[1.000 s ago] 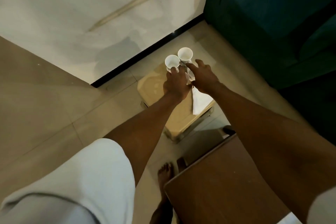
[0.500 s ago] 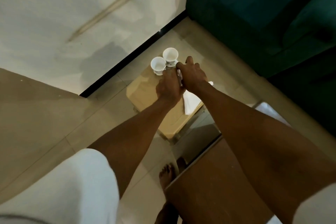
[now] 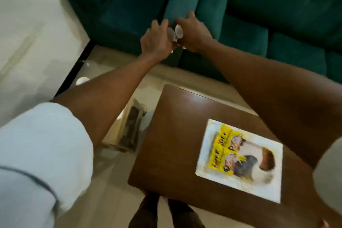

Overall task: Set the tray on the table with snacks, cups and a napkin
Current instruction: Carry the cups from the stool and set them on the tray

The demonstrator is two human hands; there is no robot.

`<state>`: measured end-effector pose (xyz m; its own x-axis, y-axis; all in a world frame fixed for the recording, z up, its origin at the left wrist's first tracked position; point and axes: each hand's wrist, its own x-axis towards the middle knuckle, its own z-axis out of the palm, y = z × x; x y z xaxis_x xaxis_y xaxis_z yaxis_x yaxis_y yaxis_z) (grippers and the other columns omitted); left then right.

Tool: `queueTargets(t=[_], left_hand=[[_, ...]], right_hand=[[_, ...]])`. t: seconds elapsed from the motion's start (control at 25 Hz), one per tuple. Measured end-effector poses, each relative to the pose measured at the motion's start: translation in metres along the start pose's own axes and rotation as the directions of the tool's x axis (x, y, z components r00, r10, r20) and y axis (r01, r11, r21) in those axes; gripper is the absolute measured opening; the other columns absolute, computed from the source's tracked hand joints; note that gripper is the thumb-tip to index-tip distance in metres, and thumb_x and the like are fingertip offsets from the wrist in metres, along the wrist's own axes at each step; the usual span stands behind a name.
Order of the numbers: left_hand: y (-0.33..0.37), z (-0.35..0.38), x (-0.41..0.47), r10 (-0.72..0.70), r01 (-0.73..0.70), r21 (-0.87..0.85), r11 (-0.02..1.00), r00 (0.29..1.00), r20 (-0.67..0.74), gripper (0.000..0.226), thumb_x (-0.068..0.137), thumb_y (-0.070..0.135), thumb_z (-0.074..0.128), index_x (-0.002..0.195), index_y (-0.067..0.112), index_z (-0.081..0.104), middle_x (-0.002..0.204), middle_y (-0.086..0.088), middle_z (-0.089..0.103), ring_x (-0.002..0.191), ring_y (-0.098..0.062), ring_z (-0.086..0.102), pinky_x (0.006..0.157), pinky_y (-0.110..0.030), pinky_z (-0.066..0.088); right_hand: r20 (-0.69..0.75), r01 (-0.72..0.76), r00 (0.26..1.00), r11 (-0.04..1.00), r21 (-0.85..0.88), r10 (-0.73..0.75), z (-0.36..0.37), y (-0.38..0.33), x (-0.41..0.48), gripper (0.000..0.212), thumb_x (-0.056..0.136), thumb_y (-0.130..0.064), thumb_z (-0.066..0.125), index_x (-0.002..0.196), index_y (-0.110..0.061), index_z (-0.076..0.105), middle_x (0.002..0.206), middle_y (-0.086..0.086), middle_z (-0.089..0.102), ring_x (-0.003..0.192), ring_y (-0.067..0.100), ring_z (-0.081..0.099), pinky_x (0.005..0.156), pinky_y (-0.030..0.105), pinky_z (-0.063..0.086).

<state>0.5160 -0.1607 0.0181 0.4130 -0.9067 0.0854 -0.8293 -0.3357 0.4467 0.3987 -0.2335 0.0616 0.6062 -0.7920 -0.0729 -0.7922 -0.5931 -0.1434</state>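
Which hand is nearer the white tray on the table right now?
Right, though narrowly. The right hand and left hand are both raised beyond the table's far edge, holding white cups; the tray lies toward the right side.

A teal sofa (image 3: 259,5) fills the far side, a white wall (image 3: 27,24) stands at left, pale floor tiles (image 3: 103,172) lie below, and a small stool (image 3: 129,131) shows blurred.

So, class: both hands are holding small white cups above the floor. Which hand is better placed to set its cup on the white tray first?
Right. The right hand with its small white cup is on the side of the brown wooden table and white tray; the left hand would likely cross over.
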Motion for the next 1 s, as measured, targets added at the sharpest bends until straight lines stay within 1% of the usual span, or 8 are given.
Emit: queueTargets(t=[0.08, 0.2, 0.32, 0.44, 0.6, 0.68, 0.8, 1.0], left_hand=[[0.088, 0.002, 0.003, 0.135, -0.135, -0.032, 0.99, 0.991, 0.004, 0.057, 0.082, 0.05, 0.073, 0.127, 0.023, 0.051, 0.127, -0.009, 0.055, 0.106, -0.029, 0.063, 0.077, -0.043, 0.053], [0.201, 0.031, -0.012, 0.271, -0.268, -0.069, 0.961, 0.962, 0.041, 0.054, 0.083, 0.049, 0.072, 0.127, 0.025, 0.051, 0.125, -0.006, 0.056, 0.105, -0.025, 0.062, 0.073, -0.037, 0.045], [0.299, 0.083, -0.044, 0.357, -0.347, -0.095, 0.933, 0.926, 0.123, 0.058, 0.083, 0.05, 0.072, 0.13, 0.024, 0.051, 0.125, -0.005, 0.057, 0.103, -0.023, 0.061, 0.072, -0.034, 0.041], [0.359, 0.136, -0.085, 0.362, -0.353, -0.081, 0.932, 0.907, 0.216, 0.058, 0.083, 0.049, 0.072, 0.131, 0.024, 0.051, 0.125, -0.005, 0.056, 0.099, -0.02, 0.058, 0.072, -0.034, 0.041], [0.392, 0.208, -0.145, 0.314, -0.316, -0.055, 0.947, 0.876, 0.367, 0.056, 0.078, 0.045, 0.076, 0.127, 0.028, 0.054, 0.122, -0.003, 0.059, 0.104, -0.025, 0.063, 0.077, -0.036, 0.046], [0.389, 0.244, -0.168, 0.293, -0.307, -0.038, 0.951, 0.853, 0.432, 0.057, 0.076, 0.045, 0.078, 0.125, 0.027, 0.055, 0.121, -0.004, 0.059, 0.104, -0.028, 0.064, 0.082, -0.037, 0.048], [0.362, 0.289, -0.203, 0.233, -0.281, 0.002, 0.96, 0.801, 0.552, 0.06, 0.077, 0.044, 0.079, 0.128, 0.026, 0.055, 0.128, -0.005, 0.06, 0.114, -0.029, 0.061, 0.086, -0.037, 0.045], [0.315, 0.355, -0.253, 0.212, -0.335, 0.057, 0.941, 0.711, 0.67, 0.059, 0.076, 0.044, 0.081, 0.126, 0.025, 0.055, 0.127, -0.005, 0.063, 0.112, -0.03, 0.063, 0.076, -0.031, 0.038]], right_hand=[[-0.057, -0.095, 0.994, 0.995, -0.036, 0.093, -0.044, 0.073, -0.033, 0.05, 0.086, -0.025, 0.077, 0.13, -0.017, 0.055, 0.134, 0.02, 0.045, 0.111, 0.043, 0.062, 0.089, 0.049, 0.052], [-0.108, -0.237, 0.966, 0.972, -0.004, 0.235, -0.076, 0.173, -0.087, 0.051, 0.086, -0.027, 0.078, 0.131, -0.019, 0.055, 0.134, 0.02, 0.045, 0.108, 0.046, 0.063, 0.09, 0.052, 0.054], [-0.097, -0.336, 0.937, 0.942, 0.023, 0.336, -0.069, 0.27, -0.157, 0.054, 0.086, -0.031, 0.079, 0.132, -0.02, 0.053, 0.133, 0.019, 0.045, 0.108, 0.044, 0.062, 0.091, 0.053, 0.055], [-0.098, -0.403, 0.907, 0.911, 0.092, 0.411, -0.039, 0.345, -0.219, 0.057, 0.087, -0.033, 0.078, 0.134, -0.019, 0.051, 0.136, 0.02, 0.045, 0.11, 0.044, 0.061, 0.091, 0.055, 0.056], [-0.001, -0.511, 0.854, 0.838, 0.191, 0.521, 0.014, 0.409, -0.293, 0.057, 0.083, -0.029, 0.079, 0.13, -0.011, 0.052, 0.132, 0.017, 0.048, 0.11, 0.046, 0.062, 0.086, 0.051, 0.053], [0.069, -0.536, 0.842, 0.818, 0.207, 0.534, 0.053, 0.424, -0.322, 0.055, 0.082, -0.029, 0.08, 0.127, -0.011, 0.055, 0.131, 0.015, 0.05, 0.109, 0.044, 0.062, 0.084, 0.047, 0.051], [0.169, -0.549, 0.836, 0.796, 0.256, 0.522, 0.115, 0.424, -0.352, 0.059, 0.08, -0.029, 0.082, 0.13, -0.012, 0.057, 0.133, 0.014, 0.052, 0.109, 0.041, 0.063, 0.086, 0.047, 0.054], [0.334, -0.571, 0.812, 0.766, 0.294, 0.478, 0.213, 0.408, -0.388, 0.065, 0.076, -0.024, 0.086, 0.132, -0.012, 0.055, 0.134, 0.016, 0.05, 0.11, 0.044, 0.062, 0.083, 0.046, 0.054]])
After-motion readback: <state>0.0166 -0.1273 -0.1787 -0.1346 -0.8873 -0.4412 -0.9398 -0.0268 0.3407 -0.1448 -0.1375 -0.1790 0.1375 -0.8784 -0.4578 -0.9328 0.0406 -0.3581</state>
